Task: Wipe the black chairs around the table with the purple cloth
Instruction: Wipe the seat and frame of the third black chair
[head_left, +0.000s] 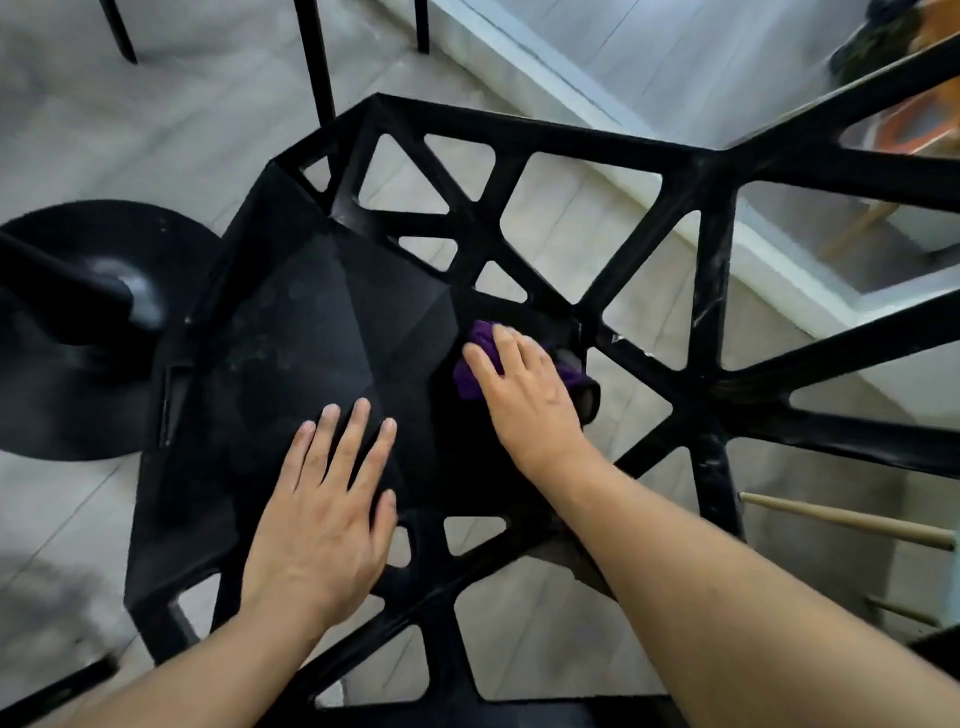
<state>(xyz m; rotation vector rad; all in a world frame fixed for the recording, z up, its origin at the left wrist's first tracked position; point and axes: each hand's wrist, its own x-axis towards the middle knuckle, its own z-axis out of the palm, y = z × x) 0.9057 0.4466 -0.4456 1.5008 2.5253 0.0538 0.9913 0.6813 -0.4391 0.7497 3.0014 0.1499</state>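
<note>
A black chair (291, 332) with a faceted solid seat and an open lattice back and sides fills the middle of the view. My right hand (524, 395) presses the bunched purple cloth (480, 358) onto the right part of the seat, close to the lattice side. The cloth shows only at my fingertips and beyond my knuckles. My left hand (327, 514) lies flat, fingers spread, on the near part of the seat and holds nothing.
A black round table base (67, 332) with its post stands on the floor at the left. Black legs (317, 57) stand at the top. A white ledge (571, 93) runs along the right. Wooden sticks (841, 519) jut in at lower right.
</note>
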